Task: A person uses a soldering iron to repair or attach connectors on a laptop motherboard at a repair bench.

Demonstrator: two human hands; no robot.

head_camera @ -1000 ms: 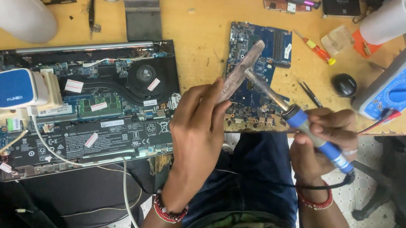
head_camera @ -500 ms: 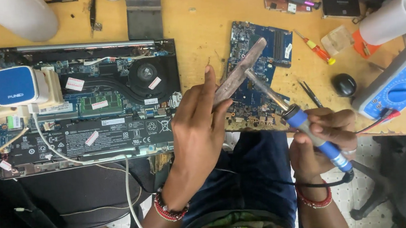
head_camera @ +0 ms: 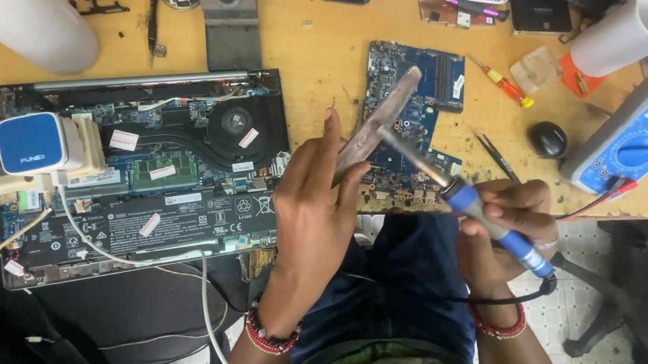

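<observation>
Soldering iron (head_camera: 468, 196), blue-handled, is clenched in your right hand (head_camera: 502, 224), its metal tip angled up-left and touching the flat grey strip (head_camera: 378, 125). Your left hand (head_camera: 314, 207) grips that strip's lower end, holding it tilted above the blue circuit board (head_camera: 421, 78). To the left lies an opened laptop (head_camera: 184, 211); a blue multimeter (head_camera: 637, 140) sits at right.

L hand (head_camera: 312, 207): bare, no sleeve; red/white/dark bead bracelet at wrist, 6 o'clock of hand | R hand (head_camera: 502, 224): bare, no sleeve; red bead bracelet at wrist, 6 o'clock; pale ring on a finger, 3 o'clock | clothes: dark blue trousers; green patterned shirt at bottom edge
</observation>
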